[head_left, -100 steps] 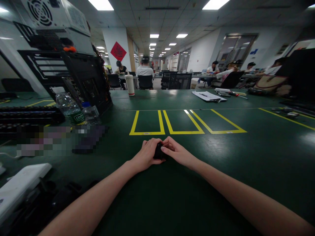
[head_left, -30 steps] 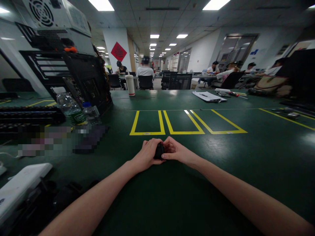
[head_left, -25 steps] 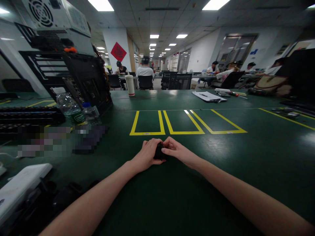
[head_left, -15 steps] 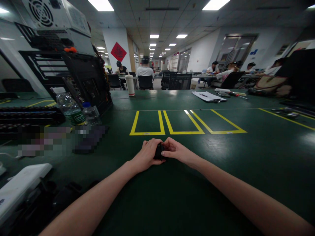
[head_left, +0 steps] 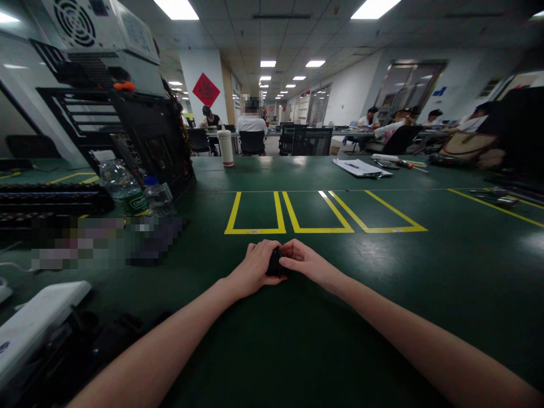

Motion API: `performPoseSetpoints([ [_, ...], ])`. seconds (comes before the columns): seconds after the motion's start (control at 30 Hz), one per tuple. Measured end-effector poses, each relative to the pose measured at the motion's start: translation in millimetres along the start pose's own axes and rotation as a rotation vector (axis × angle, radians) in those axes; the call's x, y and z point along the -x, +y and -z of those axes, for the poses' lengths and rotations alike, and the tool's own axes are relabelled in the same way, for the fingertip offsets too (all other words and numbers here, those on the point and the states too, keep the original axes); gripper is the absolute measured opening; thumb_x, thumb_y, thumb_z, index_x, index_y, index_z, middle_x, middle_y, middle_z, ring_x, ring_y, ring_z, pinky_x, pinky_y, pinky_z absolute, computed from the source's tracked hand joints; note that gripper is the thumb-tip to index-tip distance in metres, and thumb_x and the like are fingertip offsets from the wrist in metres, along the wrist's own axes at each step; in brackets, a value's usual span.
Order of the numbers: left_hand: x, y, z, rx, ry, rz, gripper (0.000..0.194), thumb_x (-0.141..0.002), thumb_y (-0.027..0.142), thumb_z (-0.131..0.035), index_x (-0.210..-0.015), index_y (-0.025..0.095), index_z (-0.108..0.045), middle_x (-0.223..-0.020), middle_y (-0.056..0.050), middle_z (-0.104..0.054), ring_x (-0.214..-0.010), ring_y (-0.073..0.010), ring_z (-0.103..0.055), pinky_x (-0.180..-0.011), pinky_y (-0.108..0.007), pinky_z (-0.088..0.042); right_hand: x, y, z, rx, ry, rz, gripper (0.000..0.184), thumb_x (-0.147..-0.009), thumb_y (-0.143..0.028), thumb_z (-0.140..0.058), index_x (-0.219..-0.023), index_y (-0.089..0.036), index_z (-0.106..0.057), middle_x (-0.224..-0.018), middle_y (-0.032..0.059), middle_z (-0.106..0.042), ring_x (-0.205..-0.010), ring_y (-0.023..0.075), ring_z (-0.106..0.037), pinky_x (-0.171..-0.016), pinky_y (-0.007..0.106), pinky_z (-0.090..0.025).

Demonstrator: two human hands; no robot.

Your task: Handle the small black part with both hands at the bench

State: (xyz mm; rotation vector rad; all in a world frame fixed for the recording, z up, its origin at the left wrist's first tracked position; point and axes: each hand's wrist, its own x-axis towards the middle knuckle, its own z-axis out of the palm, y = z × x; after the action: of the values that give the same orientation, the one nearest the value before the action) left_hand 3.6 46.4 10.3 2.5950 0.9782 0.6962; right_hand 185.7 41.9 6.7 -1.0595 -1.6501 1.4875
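A small black object [head_left: 274, 263] stands at the middle of the green table [head_left: 340, 334], largely covered by my fingers, so its kind cannot be made out. Wrapped round its left side is my left hand [head_left: 255, 266], fingers over the top and thumb along the near side. From the right, my right hand [head_left: 304, 260] pinches the same object with bent fingers and thumb. Just beyond the hands, yellow tape [head_left: 255, 231] marks several rectangles on the tabletop.
Two plastic bottles [head_left: 159, 195] and an open computer case [head_left: 144, 130] stand at the left. A white cup [head_left: 225, 147] is further back, with a clipboard [head_left: 361, 167] and a screwdriver [head_left: 406, 164] to its right. A white box-shaped device [head_left: 42, 311] lies near left.
Both hands stay in nearly the same place on the black object. The whole view shifts very slightly.
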Motion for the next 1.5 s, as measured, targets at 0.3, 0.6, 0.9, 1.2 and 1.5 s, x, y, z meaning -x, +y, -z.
performPoseSetpoints([
  [0.3,0.3,2.0,4.2,0.000,-0.036,-0.012,0.052,-0.071,0.027,-0.064,-0.112,0.020,-0.033,-0.109,-0.007,-0.047,-0.099,-0.0239,-0.048,-0.083,-0.038,-0.034,3.3,-5.3,1.1,-0.026,-0.071,0.041,0.030,-0.067,-0.027,-0.066,-0.088,-0.020,-0.046,-0.092,0.0006,-0.053,-0.089,0.0170,-0.052,-0.081,0.037,-0.043],
  [0.6,-0.1,6.8,9.0,0.019,-0.048,-0.002,0.054,-0.071,0.027,-0.064,-0.114,0.022,-0.032,-0.111,-0.007,-0.048,-0.102,-0.0250,-0.047,-0.083,-0.039,-0.034,3.2,-5.0,-1.5,0.024,0.012,-0.025,0.028,-0.074,-0.036,-0.057,-0.096,-0.022,-0.048,-0.100,0.0028,-0.053,-0.096,0.0197,-0.050,-0.087,0.041,-0.040],
  [0.9,0.4,0.5,1.3,0.018,-0.024,-0.011,0.055,-0.070,0.025,-0.065,-0.113,0.021,-0.032,-0.110,-0.007,-0.047,-0.099,-0.0238,-0.048,-0.083,-0.038,-0.034,1.7,-1.2,-0.5,0.016,-0.048,0.047,0.028,-0.069,-0.026,-0.064,-0.088,-0.021,-0.045,-0.091,0.0004,-0.053,-0.089,0.0174,-0.053,-0.081,0.038,-0.045],
  [1.2,-0.3,2.8,2.5,0.026,-0.009,0.029,0.055,-0.068,0.026,-0.067,-0.112,0.022,-0.033,-0.110,-0.007,-0.048,-0.100,-0.0247,-0.048,-0.084,-0.039,-0.034,4.5,-4.6,-6.2,0.040,0.035,0.065,0.020,-0.078,-0.039,-0.052,-0.086,-0.021,-0.047,-0.088,0.0001,-0.053,-0.087,0.0174,-0.052,-0.077,0.035,-0.044],
  [1.5,0.0,5.0,6.1,0.046,-0.039,0.044,0.054,-0.070,0.025,-0.066,-0.113,0.022,-0.033,-0.113,-0.007,-0.046,-0.103,-0.0253,-0.046,-0.085,-0.040,-0.034,8.2,-2.0,-12.3,0.175,0.081,0.057,0.021,-0.082,-0.039,-0.046,-0.095,-0.022,-0.047,-0.095,0.0022,-0.054,-0.088,0.0187,-0.053,-0.076,0.035,-0.045],
])
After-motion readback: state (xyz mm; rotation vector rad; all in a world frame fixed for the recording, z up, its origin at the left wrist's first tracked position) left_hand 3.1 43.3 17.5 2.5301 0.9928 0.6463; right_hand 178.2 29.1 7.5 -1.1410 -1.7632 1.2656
